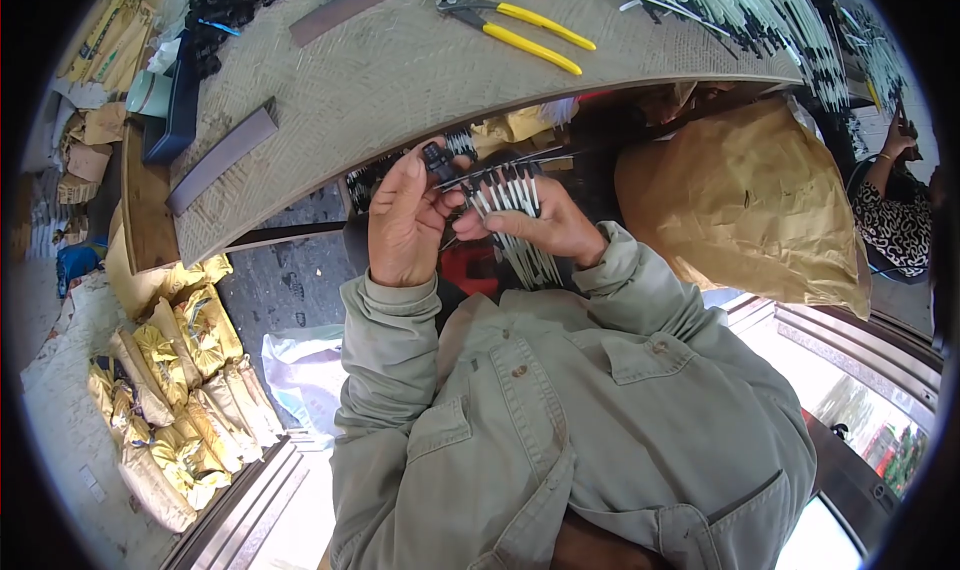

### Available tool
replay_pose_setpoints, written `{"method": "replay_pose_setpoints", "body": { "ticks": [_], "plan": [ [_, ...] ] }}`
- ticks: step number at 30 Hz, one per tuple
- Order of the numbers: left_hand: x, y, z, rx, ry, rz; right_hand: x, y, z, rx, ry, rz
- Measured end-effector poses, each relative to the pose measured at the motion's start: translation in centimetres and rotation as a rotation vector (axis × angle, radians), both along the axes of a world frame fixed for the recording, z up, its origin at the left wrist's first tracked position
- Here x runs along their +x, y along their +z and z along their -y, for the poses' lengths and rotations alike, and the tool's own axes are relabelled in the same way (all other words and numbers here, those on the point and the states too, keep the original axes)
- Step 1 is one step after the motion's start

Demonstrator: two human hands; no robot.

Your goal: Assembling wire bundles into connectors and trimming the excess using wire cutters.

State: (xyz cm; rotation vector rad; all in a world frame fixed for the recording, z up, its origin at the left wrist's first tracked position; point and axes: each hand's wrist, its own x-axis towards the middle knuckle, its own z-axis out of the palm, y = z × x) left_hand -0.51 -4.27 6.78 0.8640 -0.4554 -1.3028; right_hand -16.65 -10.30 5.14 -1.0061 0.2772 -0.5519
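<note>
My left hand (398, 232) is closed, pinching a small black ribbed piece (437, 160) between thumb and fingers. Beside it, my right hand (562, 226) grips a fanned bundle of thin white sticks with black ends (516, 198); its thumb lies across them. The bundle's lower ends slant down toward my shirt front. Both hands are close together just off the near edge of the worktable (370, 100). Thin dark rods cross near the fingers, and I cannot make out how they join the black piece.
Yellow-handled pincers (520, 32) and flat dark strips (222, 158) lie on the table. Many white sticks (735, 12) are heaped at far right. A big brown paper sack (740, 205) stands right, paper-wrapped bundles (180, 400) lower left. Another person (893, 220) sits at far right.
</note>
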Motion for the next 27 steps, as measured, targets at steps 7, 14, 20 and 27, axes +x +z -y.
{"method": "replay_pose_setpoints", "body": {
  "ticks": [7, 14, 20, 27],
  "plan": [
    [-0.3, -0.2, 0.3, 0.026, 0.043, -0.069, -0.1, -0.1, 0.2, -0.023, 0.017, -0.016],
    [-0.2, -0.4, 0.3, 0.000, 0.003, -0.024, -0.1, 0.1, 0.2, 0.001, 0.019, -0.041],
    [-0.3, -0.4, 0.0, -0.026, 0.016, 0.026, -0.3, 0.2, 0.1, -0.015, 0.009, -0.052],
    [-2.5, -0.2, -0.3, -0.102, 0.139, 0.021, -0.5, 0.2, 0.6, -0.123, -0.092, -0.105]
  ]
}}
